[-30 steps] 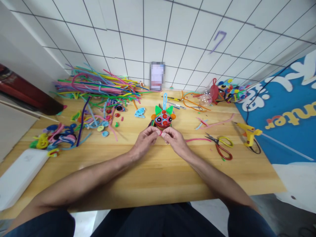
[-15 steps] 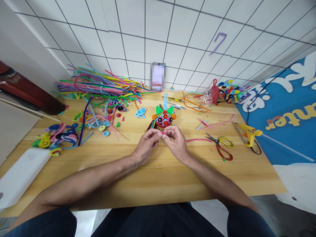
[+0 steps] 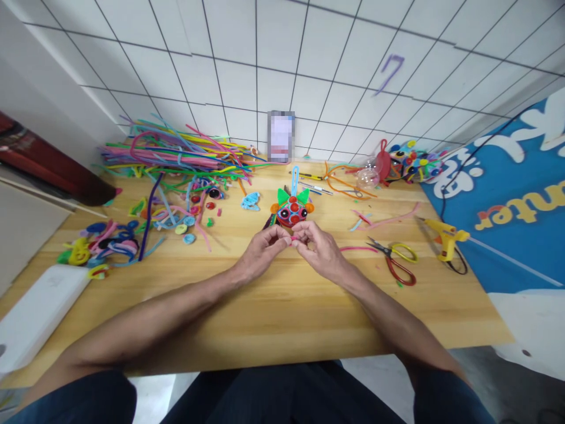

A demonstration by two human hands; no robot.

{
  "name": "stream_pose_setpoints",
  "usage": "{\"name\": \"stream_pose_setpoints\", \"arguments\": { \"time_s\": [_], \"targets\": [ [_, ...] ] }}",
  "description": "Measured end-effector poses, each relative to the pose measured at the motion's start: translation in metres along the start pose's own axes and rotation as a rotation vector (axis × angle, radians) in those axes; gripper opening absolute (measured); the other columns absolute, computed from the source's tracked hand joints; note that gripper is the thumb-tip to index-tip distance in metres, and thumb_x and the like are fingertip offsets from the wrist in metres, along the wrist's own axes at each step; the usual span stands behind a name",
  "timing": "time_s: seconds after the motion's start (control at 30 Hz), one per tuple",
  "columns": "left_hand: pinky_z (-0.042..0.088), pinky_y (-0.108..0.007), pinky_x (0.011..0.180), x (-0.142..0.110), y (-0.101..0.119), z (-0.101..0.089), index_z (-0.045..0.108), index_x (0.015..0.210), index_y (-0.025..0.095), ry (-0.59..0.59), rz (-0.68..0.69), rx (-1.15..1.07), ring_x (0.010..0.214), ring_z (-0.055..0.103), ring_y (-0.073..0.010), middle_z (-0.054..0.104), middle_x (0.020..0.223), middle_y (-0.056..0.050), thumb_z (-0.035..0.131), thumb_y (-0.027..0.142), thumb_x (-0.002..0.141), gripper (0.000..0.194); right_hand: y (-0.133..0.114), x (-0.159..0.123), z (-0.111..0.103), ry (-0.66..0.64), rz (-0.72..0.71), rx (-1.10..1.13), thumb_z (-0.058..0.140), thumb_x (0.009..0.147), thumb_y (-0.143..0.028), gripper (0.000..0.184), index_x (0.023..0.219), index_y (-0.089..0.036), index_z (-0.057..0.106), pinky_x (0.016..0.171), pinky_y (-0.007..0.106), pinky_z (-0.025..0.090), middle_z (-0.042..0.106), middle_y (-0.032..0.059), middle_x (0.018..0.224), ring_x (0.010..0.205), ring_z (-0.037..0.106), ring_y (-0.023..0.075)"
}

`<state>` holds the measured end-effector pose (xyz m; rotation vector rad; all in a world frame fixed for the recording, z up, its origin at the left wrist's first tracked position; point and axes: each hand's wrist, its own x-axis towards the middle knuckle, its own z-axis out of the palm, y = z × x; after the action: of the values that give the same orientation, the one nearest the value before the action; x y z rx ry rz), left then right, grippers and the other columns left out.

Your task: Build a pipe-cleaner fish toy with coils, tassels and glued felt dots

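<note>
Between the fingertips of both hands is a short piece of pink pipe cleaner (image 3: pixel 293 238), mostly hidden by the fingers. My left hand (image 3: pixel 267 247) pinches it from the left, and my right hand (image 3: pixel 318 247) pinches it from the right. Just beyond the fingers sits a colourful animal-head ornament (image 3: pixel 293 212) with green ears, orange balls at its sides, black eyes and a light blue loop on top. Another pink pipe cleaner (image 3: pixel 359 248) lies on the table right of my right hand, its end close to the scissors (image 3: pixel 392 259).
A heap of long pipe cleaners (image 3: pixel 176 153) lies back left, with coiled pieces (image 3: pixel 110 241) nearer. A phone (image 3: pixel 281 136) leans on the tiled wall. On the right are a yellow glue gun (image 3: pixel 448 238) and clear plastic balls (image 3: pixel 368 175). A white box (image 3: pixel 44 312) is front left.
Both hands stay pinched on the pink piece, with the fingers shifting slightly. My right hand has moved a little to the right. The ornament stays in place on the table.
</note>
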<state>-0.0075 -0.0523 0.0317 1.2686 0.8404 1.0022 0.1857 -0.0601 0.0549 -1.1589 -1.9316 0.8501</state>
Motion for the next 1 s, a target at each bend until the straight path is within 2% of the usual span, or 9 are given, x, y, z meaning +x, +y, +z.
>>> {"name": "stream_pose_setpoints", "arguments": {
  "time_s": [0.13,0.27,0.4,0.53,0.73,0.9,1.0],
  "targets": [
    [0.041,-0.026,0.068,-0.002,0.006,0.003,0.064,0.084,0.019,0.115,-0.031,-0.016,0.072,0.050,-0.0134,0.059,0.076,0.001,0.074,0.051,0.085,0.034,-0.003,-0.003,0.011,0.144,-0.003,0.038,0.064,0.095,-0.029,0.011,0.105,-0.023,0.064,0.075,0.030,0.056,0.076,0.0033,0.092,0.078,0.070,0.0159],
    [0.037,-0.026,0.062,-0.003,0.006,0.005,0.063,0.083,0.019,0.162,-0.037,-0.043,0.067,0.045,-0.0123,0.055,0.072,0.002,0.074,0.049,0.083,0.031,-0.003,-0.006,0.020,0.213,-0.045,-0.014,0.063,0.098,-0.031,0.010,0.101,-0.024,0.070,0.074,0.031,0.057,0.078,0.0041,0.092,0.078,0.071,0.0168],
    [0.032,-0.025,0.055,-0.003,0.001,0.007,0.063,0.084,0.019,0.196,-0.064,-0.100,0.059,0.037,-0.0099,0.050,0.067,0.005,0.073,0.050,0.082,0.032,-0.003,-0.009,0.023,0.211,-0.038,-0.027,0.062,0.099,-0.032,0.012,0.099,-0.024,0.071,0.077,0.033,0.057,0.078,0.0040,0.089,0.079,0.070,0.0176],
    [0.028,-0.024,0.053,-0.005,-0.001,0.012,0.061,0.083,0.019,0.223,-0.094,-0.166,0.055,0.033,-0.0086,0.045,0.063,0.007,0.076,0.051,0.080,0.035,-0.003,-0.009,0.027,0.230,-0.004,0.061,0.066,0.097,-0.032,0.011,0.102,-0.023,0.069,0.077,0.032,0.057,0.077,0.0038,0.093,0.080,0.071,0.0169],
    [0.033,-0.025,0.058,-0.008,0.005,0.012,0.064,0.084,0.018,0.173,-0.082,-0.094,0.060,0.038,-0.0103,0.051,0.066,0.005,0.075,0.050,0.081,0.034,-0.002,-0.007,0.024,0.222,0.047,0.084,0.067,0.095,-0.033,0.011,0.092,-0.023,0.068,0.074,0.032,0.057,0.076,0.0032,0.085,0.075,0.069,0.0165],
    [0.040,-0.026,0.066,-0.007,0.006,0.010,0.063,0.082,0.019,0.155,-0.031,-0.028,0.066,0.045,-0.0119,0.053,0.070,0.004,0.073,0.049,0.084,0.032,0.002,-0.006,0.022,0.213,0.072,0.166,0.070,0.092,-0.036,0.019,0.106,-0.023,0.068,0.076,0.031,0.059,0.076,0.0034,0.090,0.079,0.071,0.0169],
    [0.041,-0.026,0.067,-0.005,0.004,0.009,0.063,0.082,0.019,0.156,-0.038,-0.044,0.068,0.047,-0.0122,0.054,0.070,0.004,0.073,0.047,0.084,0.030,0.004,-0.006,0.022,0.185,0.074,0.149,0.067,0.093,-0.035,0.014,0.100,-0.024,0.068,0.075,0.031,0.057,0.075,0.0027,0.088,0.077,0.069,0.0165]
  ]
}}
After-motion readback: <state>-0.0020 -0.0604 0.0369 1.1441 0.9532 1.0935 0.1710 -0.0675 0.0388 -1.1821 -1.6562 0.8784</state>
